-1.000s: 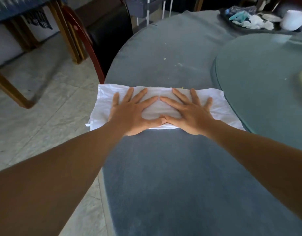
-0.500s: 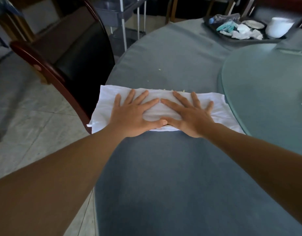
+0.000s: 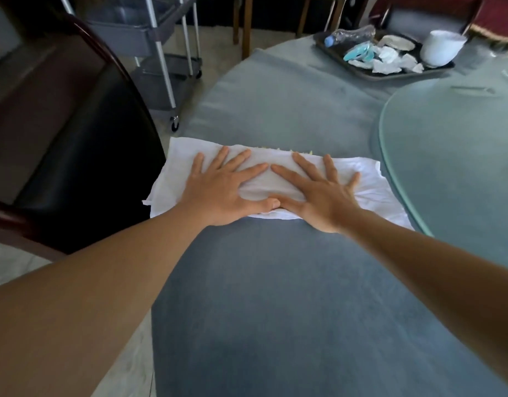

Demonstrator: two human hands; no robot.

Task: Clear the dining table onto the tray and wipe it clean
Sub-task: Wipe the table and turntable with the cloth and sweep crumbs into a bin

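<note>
A white cloth is spread flat on the blue-grey table, close to the table's left edge. It is pressed down by two bare hands. The left hand is laid on the left half of the cloth, with its fingers spread wide and flat. The right hand is laid on the right half, and its fingers are spread wide too. Nothing is gripped by either hand; the cloth is only held down under the palms. The two thumbs are touching each other at the near edge of the cloth, and the tips of the pointing fingers are almost met in the middle. A bit of cloth can be seen sticking out to the left of the left hand and to the right of the right hand.

Some small yellow crumbs are seen just past the far edge of the cloth.

A round glass top is set on the table at the right, just beside the cloth's right end.

A dark tray is placed far back on the table, well apart from the hands. A white bowl, a plastic bottle, crumpled tissues and something light blue are kept on it.

A dark chair is pushed up at the left of the table.
</note>
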